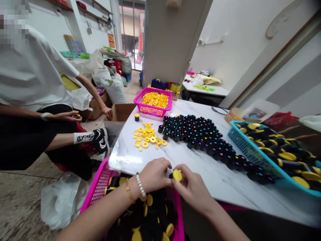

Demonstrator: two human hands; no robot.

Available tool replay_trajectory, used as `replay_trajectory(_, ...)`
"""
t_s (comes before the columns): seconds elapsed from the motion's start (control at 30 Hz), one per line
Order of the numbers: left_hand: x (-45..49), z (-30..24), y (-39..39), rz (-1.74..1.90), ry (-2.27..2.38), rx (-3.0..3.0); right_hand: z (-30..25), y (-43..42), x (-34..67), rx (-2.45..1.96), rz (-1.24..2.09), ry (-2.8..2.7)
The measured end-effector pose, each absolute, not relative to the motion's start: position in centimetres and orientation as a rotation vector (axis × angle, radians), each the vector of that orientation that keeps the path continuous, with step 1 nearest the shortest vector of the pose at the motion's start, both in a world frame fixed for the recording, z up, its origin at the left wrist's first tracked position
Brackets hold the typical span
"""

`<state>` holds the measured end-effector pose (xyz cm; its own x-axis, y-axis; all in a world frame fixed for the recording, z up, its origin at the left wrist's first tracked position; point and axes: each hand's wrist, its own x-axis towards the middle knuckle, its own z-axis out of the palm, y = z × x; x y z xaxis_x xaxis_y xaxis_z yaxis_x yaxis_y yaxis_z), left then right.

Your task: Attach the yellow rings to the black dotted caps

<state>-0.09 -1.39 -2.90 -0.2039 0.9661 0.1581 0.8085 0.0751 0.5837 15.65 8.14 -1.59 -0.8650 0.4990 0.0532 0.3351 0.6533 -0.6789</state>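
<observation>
Over the near edge of the white table, my left hand (155,175) and my right hand (194,187) meet, closed around a small black cylinder with a yellow cap (177,175). The yellow disc faces me between the fingers. Just below lies a pink basket (181,221) holding many black cylinders with yellow ends (149,200). Ahead of my hands is a loose pile of yellow ring pieces (145,138). To its right, black cylinders (200,134) stand upright in a dense group, with coloured dots on top. One yellow-capped cylinder (136,117) stands alone near the left edge.
A second pink basket (150,110) full of yellow rings sits at the table's far end. On the right, a blue basket (240,142) holds black and yellow pieces. A person in a white shirt (37,70) sits at left beside a cardboard box (122,112).
</observation>
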Motion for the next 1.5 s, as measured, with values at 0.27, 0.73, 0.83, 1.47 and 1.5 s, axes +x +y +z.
replay_trajectory(0.27,-8.3,-3.3,-4.4,0.909,2.662,1.584,-4.2,3.5,17.1,-0.438,1.114,-2.842)
replay_trajectory(0.73,-6.7,-3.6,-2.1,0.741,2.753,1.901,-2.5,8.1,17.2,-0.557,1.074,-2.421)
replay_trajectory(0.83,-6.7,-4.0,-2.3,0.831,2.651,1.827,-3.5,8.4,17.1,-0.562,1.119,-2.422)
replay_trajectory(1.47,3.9,-1.0,4.2,1.701,1.729,1.143,-3.0,10.9,15.1,-0.742,1.889,-1.368)
replay_trajectory(1.5,3.8,-1.0,5.0,1.659,1.814,1.264,-3.3,11.5,15.8,-0.786,1.816,-1.353)
